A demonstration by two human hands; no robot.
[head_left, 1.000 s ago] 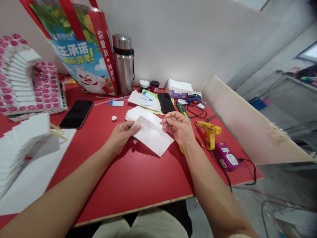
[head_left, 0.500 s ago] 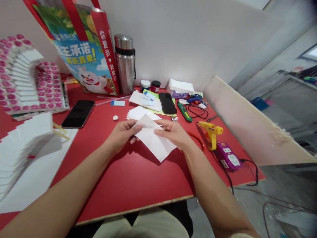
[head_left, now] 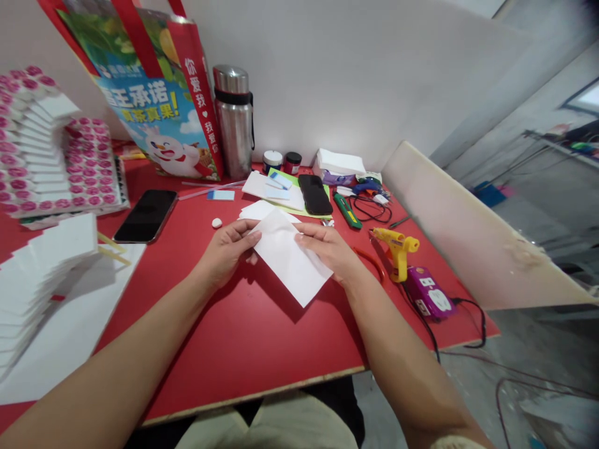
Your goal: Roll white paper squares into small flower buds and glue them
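So the white sheet [head_left: 287, 259] is right in the middle of the red table [head_left: 243, 337], held a bit off the surface (you can see its shadow underneath), with one corner pointing back toward the person. The left hand [head_left: 224, 249] has the sheet's upper left edge pinched between thumb and fingers. The right hand [head_left: 327, 246] is closed on the right side, fingers laid flat over the top. I can't see the thumb, but it looks tucked under.

To me this is the lining-up part of a fold: the paper looks doubled over at the far end, but I can't tell if there's a real crease yet. Whatever comes next needs both edges kept square and a firm, even press along the fold, because paper this thin skews easily.

Just behind the sheet is a small paper stack [head_left: 255, 211], touching or nearly so. A little white lump [head_left: 216, 222] sits to its left, and beyond that a black phone [head_left: 146, 215]. Off to the right are a yellow glue gun [head_left: 397, 249] and a purple power strip [head_left: 428, 296], both close to the right wrist. At the back wall there's a steel flask [head_left: 234, 121] next to a printed bag [head_left: 159, 106], and rows of pink-dotted cards [head_left: 51, 156] fill the far left.
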